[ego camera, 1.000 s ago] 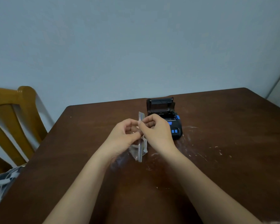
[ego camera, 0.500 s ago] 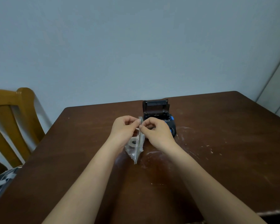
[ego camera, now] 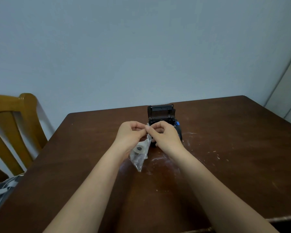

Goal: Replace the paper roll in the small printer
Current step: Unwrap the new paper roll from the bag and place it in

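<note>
Together the left hand [ego camera: 129, 137] and right hand [ego camera: 165, 137] pinch a clear bag [ego camera: 140, 158] holding a paper roll [ego camera: 139, 148].

The surface [ego camera: 233, 148] is a dark brown wooden table top with rounded corners. A small black printer [ego camera: 165, 120] sits on it near the far edge, with its lid standing open and a bit of blue on its right side. White scratches and specks [ego camera: 207, 152] mark the wood to the right of the printer and in the middle of the surface.
</note>
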